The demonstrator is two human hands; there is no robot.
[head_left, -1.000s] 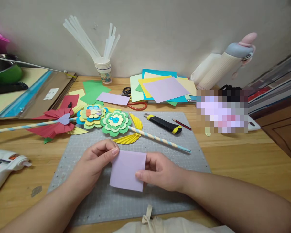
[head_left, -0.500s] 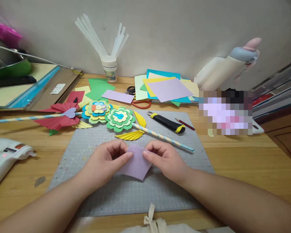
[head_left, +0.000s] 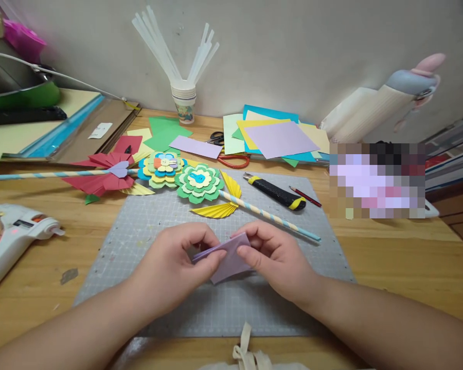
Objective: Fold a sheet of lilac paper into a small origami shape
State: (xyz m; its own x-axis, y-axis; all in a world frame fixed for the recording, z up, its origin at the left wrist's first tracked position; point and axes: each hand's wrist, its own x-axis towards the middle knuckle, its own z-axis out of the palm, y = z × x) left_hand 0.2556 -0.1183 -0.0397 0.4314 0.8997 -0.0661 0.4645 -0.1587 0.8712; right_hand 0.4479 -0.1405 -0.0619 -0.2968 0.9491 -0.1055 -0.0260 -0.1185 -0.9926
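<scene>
A folded piece of purple paper (head_left: 232, 261) is held between my hands above the grey cutting mat (head_left: 170, 313). My left hand (head_left: 185, 259) pinches its left side, thumb on the near face. On its right side, my right hand (head_left: 275, 259) grips it between thumb and fingers. Just beyond lie a green layered paper flower (head_left: 199, 183) on a striped stick (head_left: 270, 216) with yellow pleated leaves (head_left: 231, 192), and a second, multicoloured flower (head_left: 164, 168).
A black and yellow cutter (head_left: 278, 193) and a pencil (head_left: 305, 196) lie at the mat's far right. The glue gun (head_left: 17, 239) is at left. Behind stand paper cups (head_left: 184, 103) with glue sticks, beside coloured sheets (head_left: 281, 139) and red-handled scissors (head_left: 235, 161).
The purple paper has turned and tilted between my hands, its folded layers now showing at the left. The whole view has shifted, so the table's things appear further right.
</scene>
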